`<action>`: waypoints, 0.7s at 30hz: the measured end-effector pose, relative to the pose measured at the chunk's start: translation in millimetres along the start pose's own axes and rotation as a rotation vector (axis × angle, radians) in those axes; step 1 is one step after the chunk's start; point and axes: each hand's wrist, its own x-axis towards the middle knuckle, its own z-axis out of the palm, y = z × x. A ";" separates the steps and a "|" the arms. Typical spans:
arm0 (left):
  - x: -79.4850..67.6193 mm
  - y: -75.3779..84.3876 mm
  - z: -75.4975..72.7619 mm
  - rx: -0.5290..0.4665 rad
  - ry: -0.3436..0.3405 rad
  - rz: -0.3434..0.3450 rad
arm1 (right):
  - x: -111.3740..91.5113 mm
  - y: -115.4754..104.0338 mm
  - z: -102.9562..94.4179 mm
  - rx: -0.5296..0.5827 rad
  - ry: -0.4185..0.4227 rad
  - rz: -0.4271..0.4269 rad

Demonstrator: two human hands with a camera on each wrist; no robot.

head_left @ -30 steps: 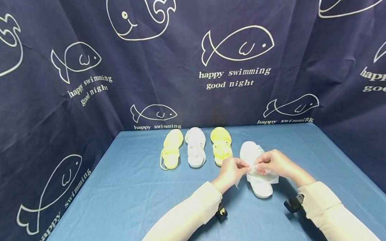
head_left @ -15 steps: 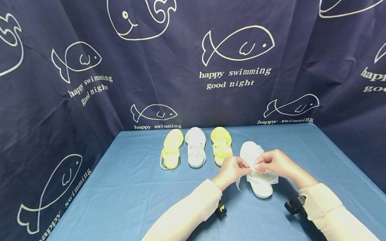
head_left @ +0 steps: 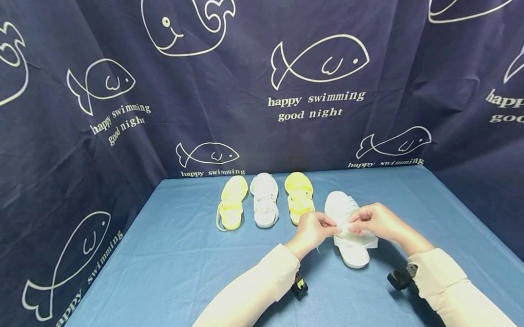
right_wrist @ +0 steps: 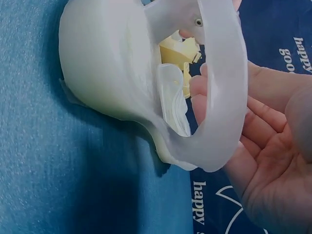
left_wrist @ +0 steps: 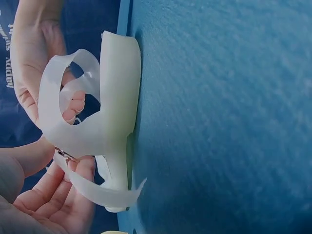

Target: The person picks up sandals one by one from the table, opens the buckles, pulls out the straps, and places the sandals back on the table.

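Observation:
A white sandal [head_left: 355, 258] rests on the blue cloth at right, with both hands at its straps. My left hand [head_left: 310, 233] pinches the white ankle strap [left_wrist: 102, 193] between thumb and fingers, close to a small metal buckle [left_wrist: 66, 155]; the strap's free end curls down beside the sole. My right hand [head_left: 375, 221] holds the opposite side of the strap, thumb outside and fingertips [left_wrist: 73, 105] showing through the loop in the left wrist view. From the right wrist, the broad strap band [right_wrist: 226, 92] hides part of that hand's fingers.
Left of the white sandal stand a yellow sandal [head_left: 299, 184], another white sandal [head_left: 265, 185] and a second yellow sandal [head_left: 233, 194], lined up along the back of the blue cloth [head_left: 174, 267]. A dark curtain [head_left: 246, 114] with fish drawings hangs behind.
Both hands stay at the sandal's strap, their fingertips slightly farther apart. The loose strap end by the left hand swung out, then back behind the hand. The head view shifted a little.

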 end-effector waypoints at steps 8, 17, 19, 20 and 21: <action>-2.2 -2.1 -1.9 -0.018 0.001 0.000 | -0.3 -0.7 -2.2 0.011 0.033 0.040; -0.4 -6.6 -2.6 -0.041 0.009 -0.008 | -4.7 3.8 -7.1 0.071 0.072 0.088; -0.5 -7.7 -2.8 -0.044 0.007 -0.014 | -6.2 6.7 -7.7 0.113 0.079 0.115; -0.6 -8.1 -3.0 -0.043 0.006 -0.016 | -6.8 7.8 -7.8 0.134 0.081 0.126; -0.7 -8.4 -3.3 -0.047 0.004 -0.018 | -7.4 8.6 -8.1 0.149 0.081 0.132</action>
